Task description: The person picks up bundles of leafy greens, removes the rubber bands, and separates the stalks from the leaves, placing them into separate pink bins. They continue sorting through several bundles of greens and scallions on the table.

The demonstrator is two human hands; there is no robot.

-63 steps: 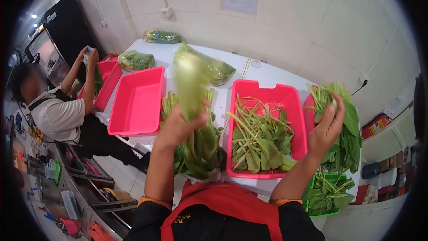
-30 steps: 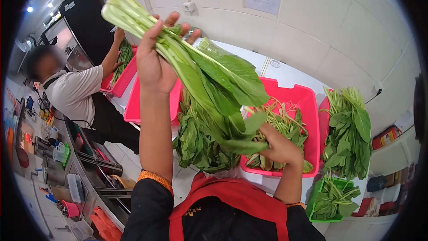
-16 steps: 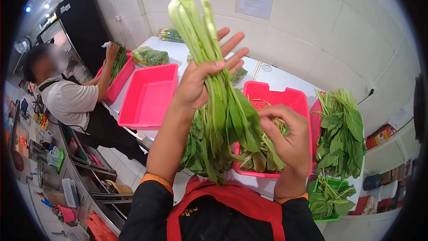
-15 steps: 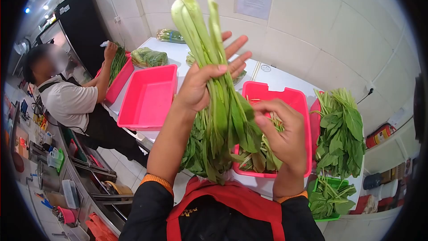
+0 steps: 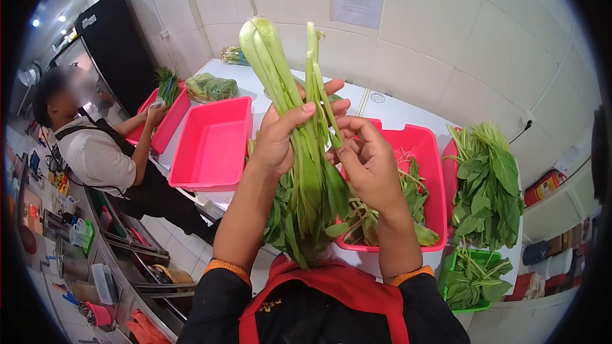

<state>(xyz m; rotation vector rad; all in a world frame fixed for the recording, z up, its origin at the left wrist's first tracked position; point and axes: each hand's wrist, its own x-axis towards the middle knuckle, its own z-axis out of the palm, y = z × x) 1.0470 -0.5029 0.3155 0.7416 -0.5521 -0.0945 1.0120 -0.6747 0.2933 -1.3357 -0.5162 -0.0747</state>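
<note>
Clasping greens (image 5: pixel 271 60) in left hand (image 5: pixel 275 143) and pinching thin stalk (image 5: pixel 329 112) in right hand (image 5: pixel 370 169), beside stem-filled pink tub (image 5: pixel 436 200), best with light pressure.

The left hand (image 5: pixel 280 137) held a bunch of leafy greens (image 5: pixel 299 108), with its pale thick stems upward and its leaves hanging down. The right hand (image 5: pixel 364 162) was beside it, and its bent fingers were at a thin stalk (image 5: pixel 326 99) of the same bunch. Below and to the right of this hand there was a pink crate (image 5: pixel 435 185) with loose leaves and stems (image 5: pixel 415 197) inside. Another pink crate (image 5: pixel 213 143) stood on the white table (image 5: pixel 408 114), to the left of the bunch. At the far left, a co-worker (image 5: pixel 95 146) had both hands near a bundle of thin greens (image 5: pixel 168 89).
</note>
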